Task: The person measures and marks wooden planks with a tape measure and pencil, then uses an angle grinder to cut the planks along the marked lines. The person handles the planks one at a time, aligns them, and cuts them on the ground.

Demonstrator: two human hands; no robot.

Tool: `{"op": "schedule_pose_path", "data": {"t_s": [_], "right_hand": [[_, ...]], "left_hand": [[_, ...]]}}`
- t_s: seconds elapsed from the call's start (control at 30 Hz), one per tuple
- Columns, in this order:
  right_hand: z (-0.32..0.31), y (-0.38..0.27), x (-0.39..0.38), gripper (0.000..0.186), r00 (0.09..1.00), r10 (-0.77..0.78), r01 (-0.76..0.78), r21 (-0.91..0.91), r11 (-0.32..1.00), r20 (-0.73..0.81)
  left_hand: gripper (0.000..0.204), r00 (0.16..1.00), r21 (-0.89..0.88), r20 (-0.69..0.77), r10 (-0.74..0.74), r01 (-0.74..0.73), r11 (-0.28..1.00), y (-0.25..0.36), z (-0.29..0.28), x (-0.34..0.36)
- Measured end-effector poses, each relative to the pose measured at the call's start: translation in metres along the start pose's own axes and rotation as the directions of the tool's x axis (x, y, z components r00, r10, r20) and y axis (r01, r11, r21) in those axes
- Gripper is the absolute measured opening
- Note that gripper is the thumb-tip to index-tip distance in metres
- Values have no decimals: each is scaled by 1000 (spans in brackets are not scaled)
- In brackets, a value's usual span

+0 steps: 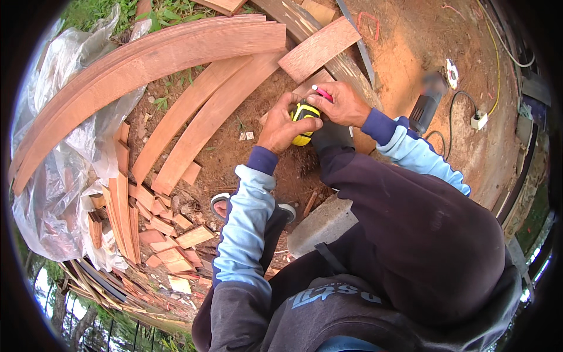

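Observation:
My left hand [278, 124] is closed round a yellow and black tape measure [302, 139], its thumb lying across the case. Close beside it, my right hand [347, 107] grips a pink pen [323, 94] whose white end points up and left. The right fingertips meet the tape measure's upper edge, and I cannot tell whether any blade is drawn out. Just beyond both hands, a short reddish wooden board [319, 49] rests across a thick, rough timber [350, 69]. A long grey metal strip [359, 44] leans past that board's right end.
Curved wooden boards [152, 56] lie to the left, partly over clear plastic sheeting [56, 182]. Wood offcuts [176, 256] litter the ground. An angle grinder [427, 105] and a cord connector [479, 121] lie to the right. A concrete block [322, 226] sits near my legs.

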State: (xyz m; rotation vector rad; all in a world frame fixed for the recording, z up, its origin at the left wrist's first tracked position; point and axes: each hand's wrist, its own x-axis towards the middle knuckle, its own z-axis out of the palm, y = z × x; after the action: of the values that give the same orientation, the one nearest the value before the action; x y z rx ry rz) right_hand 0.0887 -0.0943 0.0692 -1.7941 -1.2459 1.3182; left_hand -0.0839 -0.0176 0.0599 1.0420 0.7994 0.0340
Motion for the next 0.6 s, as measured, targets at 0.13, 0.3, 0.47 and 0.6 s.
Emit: {"op": "schedule_pose_path", "data": {"t_s": [0.13,0.3,0.47,0.6], "right_hand": [[2,8,-5,19,987,146,-156,226,962,60],[-3,9,-3,28,968,202,-250,452,856,151],[-43,-2,10,25,978,206,-175,446,878,-22],[-109,26,27,25,932,261,-157,370,916,-252]], "left_hand": [[48,999,46,-30,33,-31,998,-4,0,1],[40,999,236,-31,26,-18,972,5,-7,5],[45,994,220,-66,-82,95,971,8,-30,9],[43,976,280,-122,-183,210,937,0,-56,20]]}}
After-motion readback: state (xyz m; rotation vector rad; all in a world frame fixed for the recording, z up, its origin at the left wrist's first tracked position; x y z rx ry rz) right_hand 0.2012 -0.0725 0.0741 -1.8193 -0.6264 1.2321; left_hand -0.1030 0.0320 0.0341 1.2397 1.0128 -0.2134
